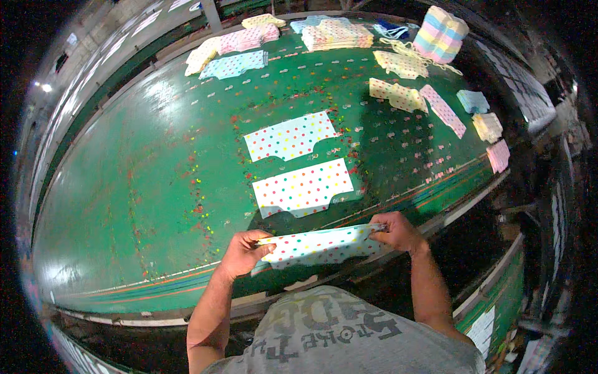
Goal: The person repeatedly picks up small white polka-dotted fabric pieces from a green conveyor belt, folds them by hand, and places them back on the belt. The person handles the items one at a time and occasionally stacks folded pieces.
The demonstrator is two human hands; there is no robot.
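Between my hands, at the near edge of the green table, hangs a pale blue polka-dot fabric piece [317,245]. My left hand [247,252] pinches its left end between thumb and fingers. Its right end is gripped by my right hand [398,233]. Just beyond lies a polka-dot cut piece [303,186], flat on the table, with a curved notch along its near side. A second dotted cut piece [291,136] of similar shape lies flat behind it.
The long green table [156,168] has coloured paint specks. Toward the back are stacked dotted fabrics [336,35], a blue dotted stack [235,65] and a striped bundle [440,35]. At right lie yellow dotted pieces [398,95], a pink strip [443,111] and small folded stacks [487,127].
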